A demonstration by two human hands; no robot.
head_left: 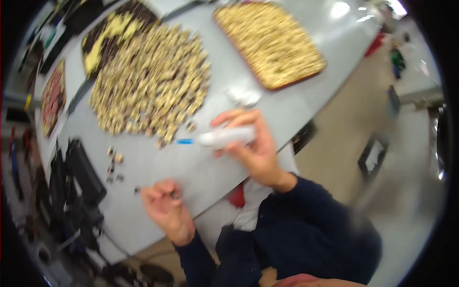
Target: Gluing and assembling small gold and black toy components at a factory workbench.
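My right hand (262, 155) is wrapped round a white squeeze bottle (227, 137), held lying on its side above the grey table (143, 165). A blue nozzle tip (185, 141) shows off its end, pointing left toward the pile. Nearer to me, my left hand (165, 210) pinches a small dark round part (175, 194) between thumb and fingers. Motion blur hides the part's detail. Beyond both hands spreads a large heap of small gold-coloured ring-like pieces (153, 81). Several loose pieces (118, 158) lie left of the bottle's tip.
A red-edged tray (272, 87) full of gold-coloured pieces is at the far right. Another tray (98, 50) with dark and yellow contents stands far left, beside one with pinkish pieces (52, 98). Crumpled white tissue (243, 96) lies near my right hand. Black equipment (76, 177) lines the left side.
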